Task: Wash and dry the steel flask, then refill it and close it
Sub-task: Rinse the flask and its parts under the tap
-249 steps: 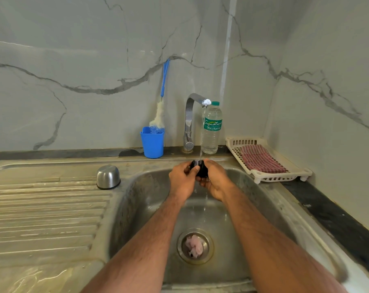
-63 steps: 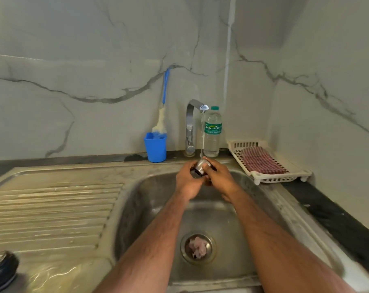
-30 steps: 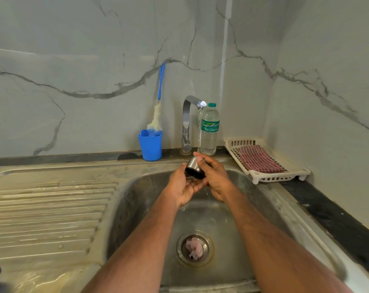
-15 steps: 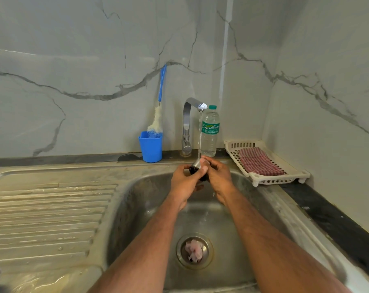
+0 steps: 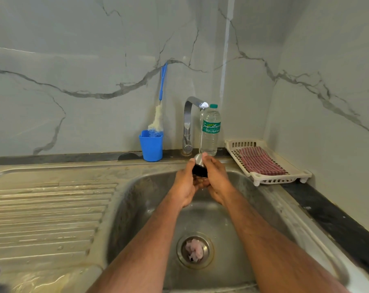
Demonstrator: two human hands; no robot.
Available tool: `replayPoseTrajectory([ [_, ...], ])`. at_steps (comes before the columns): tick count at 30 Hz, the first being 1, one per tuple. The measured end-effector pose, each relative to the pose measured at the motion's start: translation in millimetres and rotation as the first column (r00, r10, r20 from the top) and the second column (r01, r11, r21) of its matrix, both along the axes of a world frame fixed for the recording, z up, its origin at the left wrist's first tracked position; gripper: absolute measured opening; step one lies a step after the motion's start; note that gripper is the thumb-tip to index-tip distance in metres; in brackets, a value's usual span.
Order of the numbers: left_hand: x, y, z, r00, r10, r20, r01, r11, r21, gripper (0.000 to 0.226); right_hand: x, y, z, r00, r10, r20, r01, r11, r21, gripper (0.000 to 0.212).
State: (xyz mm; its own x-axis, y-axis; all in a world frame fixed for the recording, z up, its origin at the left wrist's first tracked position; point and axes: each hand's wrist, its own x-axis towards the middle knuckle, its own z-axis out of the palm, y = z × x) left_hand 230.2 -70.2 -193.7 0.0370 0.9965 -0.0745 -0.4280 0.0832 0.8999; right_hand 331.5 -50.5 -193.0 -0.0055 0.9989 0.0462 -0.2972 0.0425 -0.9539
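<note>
Under tap [image 5: 197, 102]: cap [image 5: 199, 167] btwn fingers [image 5: 207, 160].

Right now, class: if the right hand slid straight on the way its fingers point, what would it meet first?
The right hand points up and away toward the back wall, so probably the water bottle just behind the sink rim, though depth is unclear.

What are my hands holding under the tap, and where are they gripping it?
Both hands hold the flask cap by its sides, left and right.
</note>
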Motion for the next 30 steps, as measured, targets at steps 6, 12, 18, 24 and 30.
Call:
replayPoseTrajectory([
  [6, -4.5, 4.8, -13.1, 0.754, 0.302, -0.583, -0.086, 0.925, 0.369, 0.039, 6.3, 3.6, -6.6, 0.996, 0.024, 0.091, -0.015, 0.995, -0.1, 0.028],
  [12, -1.3, 4.6, -8.3, 0.709, 0.407, -0.575, -0.131, 0.878, 0.46, 0.067, 4.0, -1.2, 0.6, 0.973, -0.008, 0.231, 0.039, 0.991, -0.128, 0.039],
  [18, 0.0, 7.1, -13.1, 0.863, 0.284, -0.419, -0.176, 0.944, 0.278, 0.063, 2.7, -4.2, 3.3, 0.948, -0.025, 0.316, 0.05, 0.996, -0.07, 0.046],
  [24, -3.6, 12.2, -12.0, 0.723, 0.394, -0.568, -0.192, 0.904, 0.382, 0.045, -1.8, -1.9, -3.3, 0.917, -0.156, 0.367, 0.124, 0.986, 0.11, 0.029],
  [30, 1.9, 6.1, -10.4, 0.676, 0.372, -0.637, -0.042, 0.882, 0.47, 0.052, 8.2, 2.9, -4.0, 0.933, -0.124, 0.338, 0.134, 0.991, -0.007, 0.026],
])
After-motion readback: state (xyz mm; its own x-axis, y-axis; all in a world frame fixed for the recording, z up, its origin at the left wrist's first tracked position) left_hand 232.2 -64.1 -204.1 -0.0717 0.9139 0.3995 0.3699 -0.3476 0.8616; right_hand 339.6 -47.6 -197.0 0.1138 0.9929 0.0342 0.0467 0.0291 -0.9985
